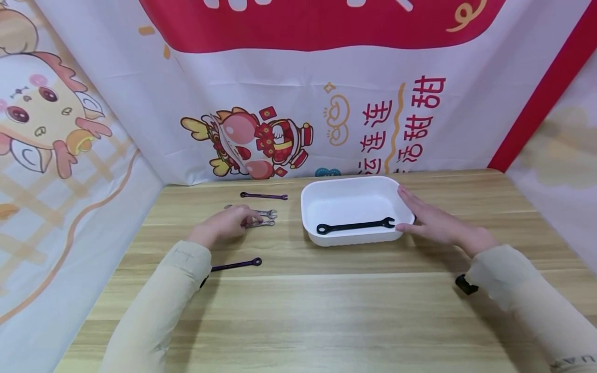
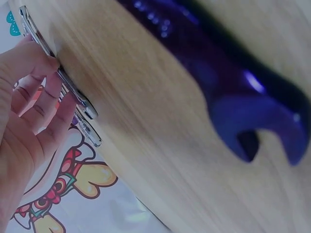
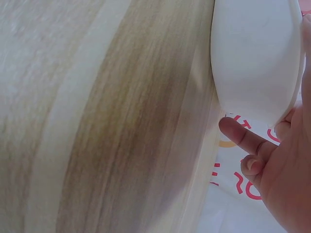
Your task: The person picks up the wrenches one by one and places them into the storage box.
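Observation:
My left hand [image 1: 231,221] pinches a silver combination wrench [image 1: 261,224] between thumb and fingertips, low over the table. Just behind it lies another silver wrench [image 1: 268,213], partly hidden by the hand. In the left wrist view, the thumb lies along the silver wrench [image 2: 73,88] with fingers on its other side. On the right stands a white plastic tub [image 1: 345,199] holding a black combination wrench [image 1: 356,226] along its near side. My right hand [image 1: 431,220] rests against the tub's right end, thumb at the near corner and rather straight fingers towards the far one.
Beyond the silver wrenches lies a small purple wrench [image 1: 265,196]. A larger purple wrench [image 1: 235,265] lies nearer, partly behind the left sleeve; its open jaw end [image 2: 257,116] looms in the left wrist view. A printed cloth [image 1: 280,77] borders the table's back and sides.

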Tool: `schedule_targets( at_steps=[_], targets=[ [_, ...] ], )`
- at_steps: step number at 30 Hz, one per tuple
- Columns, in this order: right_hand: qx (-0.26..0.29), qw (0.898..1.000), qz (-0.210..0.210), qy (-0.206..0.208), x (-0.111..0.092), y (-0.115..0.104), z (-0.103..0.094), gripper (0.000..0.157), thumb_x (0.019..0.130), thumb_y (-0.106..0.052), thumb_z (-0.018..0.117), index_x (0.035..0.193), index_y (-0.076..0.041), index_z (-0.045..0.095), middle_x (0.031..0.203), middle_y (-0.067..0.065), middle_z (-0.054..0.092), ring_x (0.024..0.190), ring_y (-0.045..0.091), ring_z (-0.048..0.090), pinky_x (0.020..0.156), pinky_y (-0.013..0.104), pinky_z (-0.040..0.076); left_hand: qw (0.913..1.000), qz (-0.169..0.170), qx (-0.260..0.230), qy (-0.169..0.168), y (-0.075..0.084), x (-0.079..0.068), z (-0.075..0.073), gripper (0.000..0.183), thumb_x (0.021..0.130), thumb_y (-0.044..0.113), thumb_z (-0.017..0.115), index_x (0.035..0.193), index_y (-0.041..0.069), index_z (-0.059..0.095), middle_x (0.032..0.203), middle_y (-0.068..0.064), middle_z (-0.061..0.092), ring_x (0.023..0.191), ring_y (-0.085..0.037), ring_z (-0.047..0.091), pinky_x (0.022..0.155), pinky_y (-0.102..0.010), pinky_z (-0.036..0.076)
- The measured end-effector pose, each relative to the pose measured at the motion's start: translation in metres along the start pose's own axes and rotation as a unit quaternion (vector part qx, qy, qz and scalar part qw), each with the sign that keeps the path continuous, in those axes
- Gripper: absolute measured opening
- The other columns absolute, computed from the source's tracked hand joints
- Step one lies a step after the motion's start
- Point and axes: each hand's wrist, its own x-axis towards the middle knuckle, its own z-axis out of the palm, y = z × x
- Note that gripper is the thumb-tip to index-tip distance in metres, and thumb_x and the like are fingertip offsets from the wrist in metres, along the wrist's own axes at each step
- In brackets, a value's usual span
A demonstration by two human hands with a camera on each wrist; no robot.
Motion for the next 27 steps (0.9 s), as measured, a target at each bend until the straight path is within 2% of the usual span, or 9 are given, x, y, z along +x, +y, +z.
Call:
schedule_targets(
  at_steps=[12, 18, 27],
  targets=[
    [0.012, 1.0, -0.001, -0.003, -0.0012, -0.0008, -0.0013, 0.099, 0.1, -0.049, 0.062, 0.165, -0.009, -0.002, 0.17, 0.011, -0.008, 0.152, 0.046, 0.004, 0.118, 0.065, 0.013, 0.9999, 0.005, -0.004, -0.009, 0.0024, -0.0006, -0.0012, 0.06, 0.081, -0.018, 0.062, 0.133, 0.011, 0.069, 0.101, -0.005, 0.063, 0.091, -0.023, 0.055, 0.079, -0.035, 0.051],
    [0.012, 1.0, 0.001, -0.005, -0.0007, -0.0005, -0.0011, 0.1, 0.1, -0.05, 0.062, 0.165, -0.009, -0.002, 0.171, 0.011, -0.008, 0.153, 0.045, 0.004, 0.118, 0.065, 0.013, 0.9999, -0.005, -0.009, -0.011, 0.0, 0.0015, 0.0005, 0.061, 0.082, -0.016, 0.062, 0.136, 0.013, 0.067, 0.104, -0.005, 0.063, 0.092, -0.023, 0.056, 0.081, -0.036, 0.052],
    [0.011, 1.0, 0.004, -0.004, -0.0001, 0.0001, -0.0011, 0.101, 0.099, -0.051, 0.062, 0.165, -0.012, -0.003, 0.171, 0.013, -0.005, 0.153, 0.044, 0.004, 0.117, 0.066, 0.015, 0.9999, 0.01, -0.013, -0.005, -0.0006, 0.0026, 0.0014, 0.059, 0.081, -0.017, 0.059, 0.132, 0.011, 0.068, 0.102, -0.007, 0.062, 0.092, -0.024, 0.055, 0.082, -0.039, 0.051]
  ],
)
